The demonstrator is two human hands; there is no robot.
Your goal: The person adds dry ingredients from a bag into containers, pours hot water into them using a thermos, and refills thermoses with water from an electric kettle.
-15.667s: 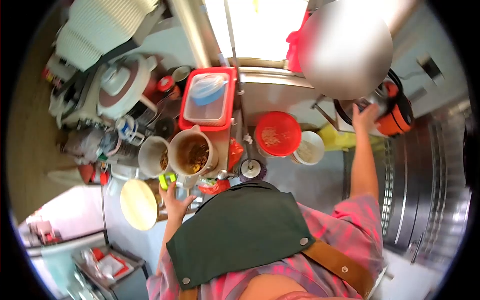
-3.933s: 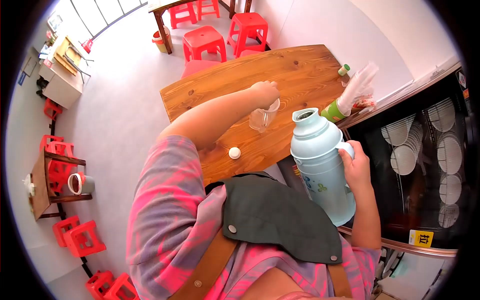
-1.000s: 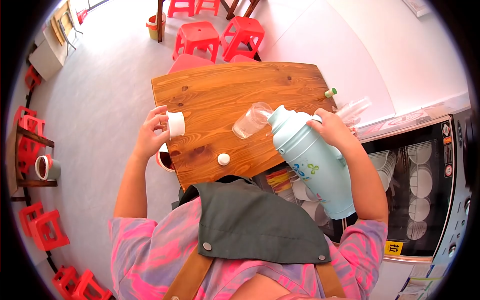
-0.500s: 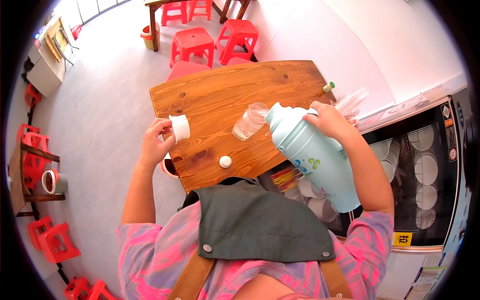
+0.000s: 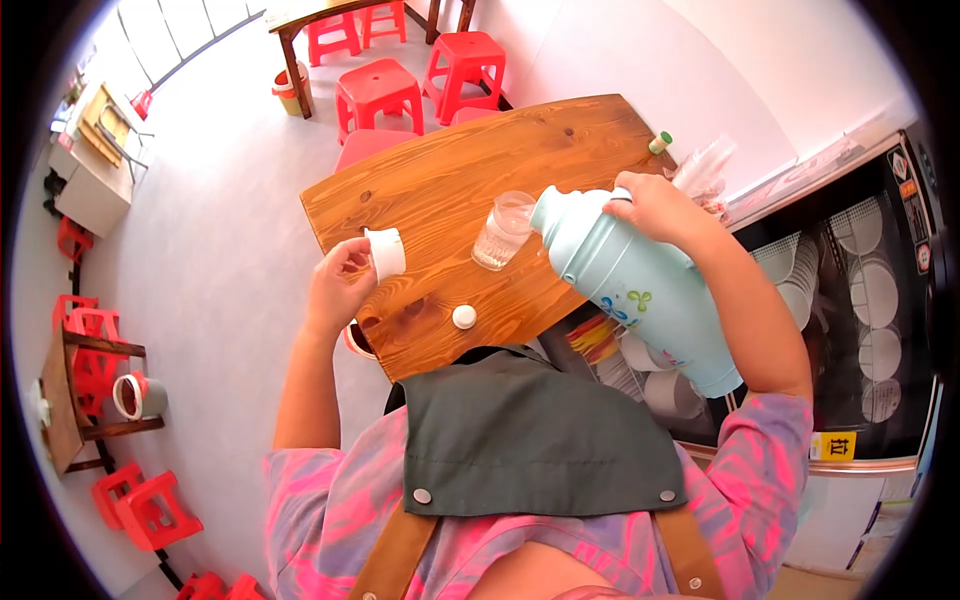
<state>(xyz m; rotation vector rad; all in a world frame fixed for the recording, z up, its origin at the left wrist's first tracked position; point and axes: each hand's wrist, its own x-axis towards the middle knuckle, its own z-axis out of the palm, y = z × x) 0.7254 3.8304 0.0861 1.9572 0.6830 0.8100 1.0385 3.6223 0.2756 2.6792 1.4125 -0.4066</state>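
My right hand is closed on the handle of a pale blue thermos flask with flower prints. The flask is tipped to the left, its mouth at the rim of a clear glass. Water shows in the lower part of the glass, which stands on the wooden table. Pinched between the fingers and thumb of my left hand is a white cup-shaped lid, held above the table's left side. A small round white stopper lies near the front edge.
A small green-capped container and a stack of clear plastic cups are at the table's right end. To the right stands a glass-fronted cabinet with white bowls. Red stools stand beyond the table.
The view has shifted slightly. The flask stays tipped at the glass, and the water in the glass looks a little higher. My left hand still holds the lid.
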